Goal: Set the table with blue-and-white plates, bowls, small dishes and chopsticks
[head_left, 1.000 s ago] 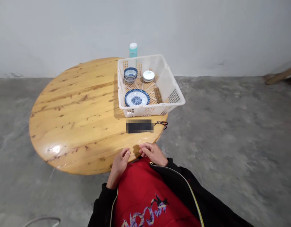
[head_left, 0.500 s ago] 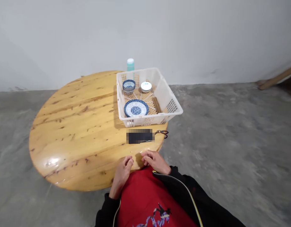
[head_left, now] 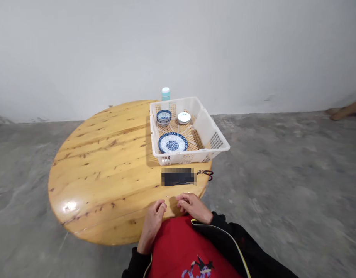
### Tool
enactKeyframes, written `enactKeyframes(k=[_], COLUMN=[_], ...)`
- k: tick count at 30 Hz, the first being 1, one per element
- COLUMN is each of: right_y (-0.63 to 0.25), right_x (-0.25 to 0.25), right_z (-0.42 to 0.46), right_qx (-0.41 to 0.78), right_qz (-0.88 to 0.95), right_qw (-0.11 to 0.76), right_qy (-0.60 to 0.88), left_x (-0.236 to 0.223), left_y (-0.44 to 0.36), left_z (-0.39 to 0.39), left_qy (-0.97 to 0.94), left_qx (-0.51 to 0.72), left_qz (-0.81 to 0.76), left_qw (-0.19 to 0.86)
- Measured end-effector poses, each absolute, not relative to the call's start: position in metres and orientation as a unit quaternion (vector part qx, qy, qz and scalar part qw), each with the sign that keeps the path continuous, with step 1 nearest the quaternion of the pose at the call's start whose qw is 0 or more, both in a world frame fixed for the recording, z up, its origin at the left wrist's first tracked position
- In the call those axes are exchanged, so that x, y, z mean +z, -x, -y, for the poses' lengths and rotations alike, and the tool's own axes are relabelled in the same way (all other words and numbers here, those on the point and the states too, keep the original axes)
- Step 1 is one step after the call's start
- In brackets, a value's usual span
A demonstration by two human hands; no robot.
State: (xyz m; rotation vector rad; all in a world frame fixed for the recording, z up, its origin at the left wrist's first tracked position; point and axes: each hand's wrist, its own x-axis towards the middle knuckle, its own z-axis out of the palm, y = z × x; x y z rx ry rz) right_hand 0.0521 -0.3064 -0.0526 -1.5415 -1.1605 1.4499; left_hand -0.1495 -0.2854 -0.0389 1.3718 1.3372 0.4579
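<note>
At the near edge of the round wooden table (head_left: 108, 185), my left hand (head_left: 155, 214) rests with loosely curled fingers, a gap showing between thumb and fingers. My right hand (head_left: 194, 205) lies to its right, fingers bent and slightly apart. Both hands hold nothing and do not touch each other. Just beyond them is a dark, pixel-blurred flat object (head_left: 177, 177) with a dark looped cord (head_left: 206, 175) at its right end. Behind it stands a white plastic basket (head_left: 187, 157) holding blue-patterned plates (head_left: 172, 143), stacked blue-patterned bowls (head_left: 163, 117), small white dishes (head_left: 184, 118) and chopsticks (head_left: 197, 139).
A light-blue bottle with a white cap (head_left: 165, 94) stands behind the basket, near the grey wall (head_left: 241, 58). Concrete floor (head_left: 276, 185) surrounds the table. A wooden leg or beam (head_left: 346, 110) shows at the far right.
The whole view has shifted, so the table, basket and hands appear slightly lower and further right. My hands keep nearly the same pose at the table edge.
</note>
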Motion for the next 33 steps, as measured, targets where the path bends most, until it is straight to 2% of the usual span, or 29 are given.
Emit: enactKeyframes(k=[12, 17, 26, 30, 33], right_y=[-0.028, -0.028, -0.029, -0.04, -0.066], right_x=[-0.063, -0.079, -0.059, -0.041, -0.02], right_z=[0.322, 0.345, 0.313, 0.3, 0.287], right_qx=[0.544, 0.536, 0.478, 0.489, 0.455], right_qz=[0.473, 0.487, 0.621, 0.638, 0.625], right_qw=[0.345, 0.307, 0.252, 0.269, 0.334], right_qy=[0.601, 0.618, 0.568, 0.53, 0.539], left_x=[-0.056, -0.066, -0.045, -0.032, -0.011], left_y=[0.165, 0.163, 0.164, 0.151, 0.137], left_z=[0.296, 0.307, 0.314, 0.307, 0.293], left_qy=[-0.582, -0.58, -0.519, -0.506, -0.528], left_qx=[0.187, 0.172, 0.23, 0.261, 0.283], left_qz=[-0.558, -0.54, -0.618, -0.649, -0.665], left_qw=[0.562, 0.584, 0.544, 0.505, 0.446])
